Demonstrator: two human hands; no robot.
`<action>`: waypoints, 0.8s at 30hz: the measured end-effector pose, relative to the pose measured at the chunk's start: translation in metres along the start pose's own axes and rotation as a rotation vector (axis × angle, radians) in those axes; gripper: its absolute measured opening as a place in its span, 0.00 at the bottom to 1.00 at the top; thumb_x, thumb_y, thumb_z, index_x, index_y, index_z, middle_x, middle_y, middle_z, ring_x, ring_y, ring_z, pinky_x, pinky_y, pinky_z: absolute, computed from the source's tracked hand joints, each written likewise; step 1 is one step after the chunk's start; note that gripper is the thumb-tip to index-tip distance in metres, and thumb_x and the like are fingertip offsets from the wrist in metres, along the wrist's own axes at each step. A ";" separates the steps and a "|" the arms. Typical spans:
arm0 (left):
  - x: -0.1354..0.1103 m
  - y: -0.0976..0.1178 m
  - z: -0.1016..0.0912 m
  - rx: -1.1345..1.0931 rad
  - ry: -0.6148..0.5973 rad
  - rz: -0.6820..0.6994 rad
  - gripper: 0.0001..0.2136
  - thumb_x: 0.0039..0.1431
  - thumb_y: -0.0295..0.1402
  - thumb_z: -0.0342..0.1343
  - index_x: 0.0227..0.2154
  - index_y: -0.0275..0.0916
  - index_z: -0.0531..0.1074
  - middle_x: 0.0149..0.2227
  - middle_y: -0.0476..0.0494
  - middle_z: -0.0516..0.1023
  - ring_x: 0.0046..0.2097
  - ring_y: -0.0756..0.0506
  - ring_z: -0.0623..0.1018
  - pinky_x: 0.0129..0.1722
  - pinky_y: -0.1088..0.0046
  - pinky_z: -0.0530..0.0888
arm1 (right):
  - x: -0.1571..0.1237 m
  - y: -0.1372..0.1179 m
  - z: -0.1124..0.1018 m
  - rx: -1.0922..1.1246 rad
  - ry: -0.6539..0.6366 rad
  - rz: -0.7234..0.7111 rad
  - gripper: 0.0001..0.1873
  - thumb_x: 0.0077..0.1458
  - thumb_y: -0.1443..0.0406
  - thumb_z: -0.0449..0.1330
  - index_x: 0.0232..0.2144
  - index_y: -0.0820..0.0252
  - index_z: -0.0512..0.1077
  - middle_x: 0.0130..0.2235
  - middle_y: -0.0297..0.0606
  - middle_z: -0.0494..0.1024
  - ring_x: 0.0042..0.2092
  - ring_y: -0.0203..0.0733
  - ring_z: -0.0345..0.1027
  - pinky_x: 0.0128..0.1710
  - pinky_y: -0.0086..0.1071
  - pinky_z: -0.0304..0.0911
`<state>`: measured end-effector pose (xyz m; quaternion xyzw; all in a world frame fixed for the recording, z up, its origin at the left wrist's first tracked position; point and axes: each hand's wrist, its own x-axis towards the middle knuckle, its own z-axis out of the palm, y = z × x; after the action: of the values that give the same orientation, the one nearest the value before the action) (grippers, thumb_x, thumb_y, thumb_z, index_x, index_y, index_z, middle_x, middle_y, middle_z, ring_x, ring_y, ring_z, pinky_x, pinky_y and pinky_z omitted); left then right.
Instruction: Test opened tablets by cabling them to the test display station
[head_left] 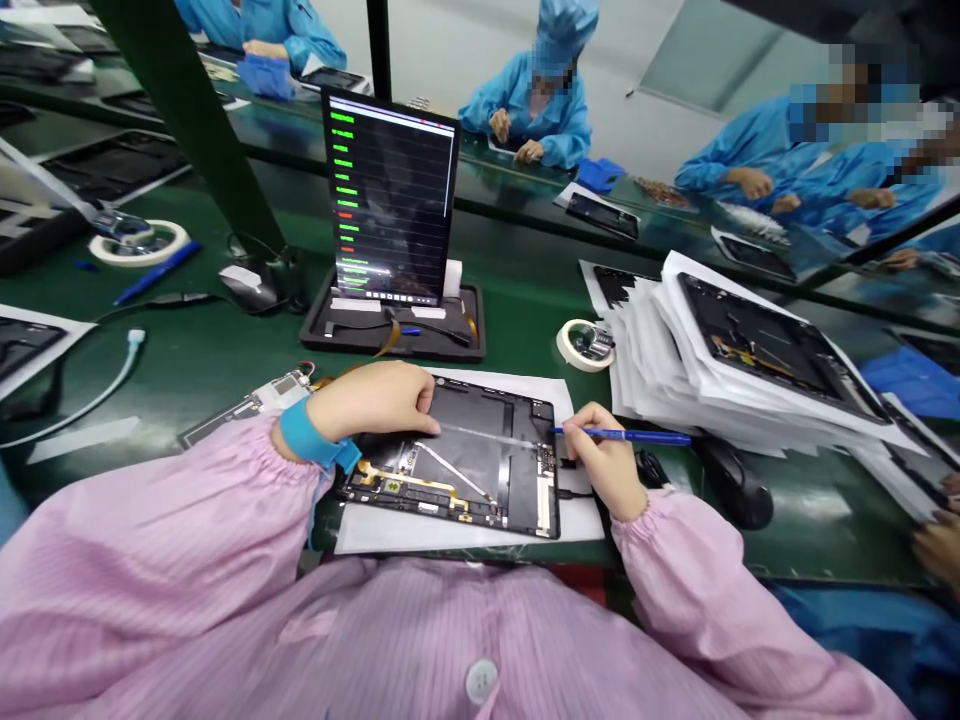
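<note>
An opened black tablet body point(480, 455) with gold flex cables lies on a white sheet point(465, 530) on the green bench in front of me. My left hand point(379, 400) rests flat on its upper left part, fingers together and pressing down. My right hand point(604, 460) is closed on a blue pen point(630, 436), which lies nearly level with its tip pointing left at the tablet's right edge. A blue strap circles my left wrist.
An upright tablet point(390, 205) showing green and red lines stands in a black tray point(394, 330). A stack of tablets on white sheets point(750, 350) lies at right, beside a tape roll point(585, 345). A black mouse point(739, 485) sits near my right hand. People in blue work across the bench.
</note>
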<state>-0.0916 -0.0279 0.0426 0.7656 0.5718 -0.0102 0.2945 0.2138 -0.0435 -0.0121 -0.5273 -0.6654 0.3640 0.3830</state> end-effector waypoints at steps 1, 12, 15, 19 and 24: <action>0.001 -0.002 0.000 -0.005 -0.004 -0.005 0.13 0.45 0.46 0.59 0.23 0.40 0.70 0.25 0.49 0.76 0.25 0.49 0.70 0.21 0.75 0.57 | 0.001 0.000 0.001 0.003 -0.021 -0.003 0.11 0.56 0.60 0.58 0.27 0.58 0.63 0.19 0.28 0.66 0.21 0.34 0.59 0.23 0.27 0.55; 0.001 -0.006 -0.005 0.012 -0.136 0.037 0.08 0.48 0.35 0.49 0.23 0.39 0.71 0.22 0.49 0.73 0.23 0.50 0.68 0.21 0.76 0.59 | 0.003 0.005 0.003 -0.085 -0.040 -0.041 0.10 0.57 0.60 0.57 0.27 0.58 0.63 0.21 0.28 0.65 0.22 0.34 0.59 0.24 0.28 0.55; 0.001 -0.007 -0.007 -0.011 -0.171 0.040 0.08 0.47 0.34 0.49 0.24 0.39 0.72 0.23 0.50 0.74 0.24 0.50 0.68 0.21 0.76 0.59 | -0.001 0.005 0.003 -0.074 -0.048 -0.044 0.11 0.57 0.60 0.57 0.27 0.58 0.63 0.21 0.28 0.65 0.23 0.34 0.59 0.25 0.28 0.55; 0.002 -0.007 -0.010 -0.047 -0.196 0.041 0.08 0.47 0.33 0.49 0.25 0.38 0.72 0.24 0.50 0.74 0.25 0.50 0.68 0.22 0.77 0.60 | 0.000 -0.006 -0.003 -0.092 0.024 -0.114 0.11 0.58 0.61 0.57 0.25 0.57 0.63 0.22 0.29 0.65 0.23 0.34 0.59 0.26 0.28 0.56; 0.003 -0.010 -0.014 -0.118 -0.215 0.093 0.09 0.48 0.33 0.50 0.28 0.37 0.74 0.27 0.49 0.76 0.28 0.50 0.71 0.26 0.79 0.63 | 0.053 -0.032 0.000 -0.566 -0.035 -0.300 0.07 0.59 0.63 0.55 0.39 0.58 0.68 0.33 0.35 0.73 0.33 0.39 0.67 0.34 0.31 0.61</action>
<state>-0.1034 -0.0171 0.0485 0.7672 0.5003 -0.0446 0.3989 0.1922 0.0030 0.0229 -0.5027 -0.8170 0.1131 0.2590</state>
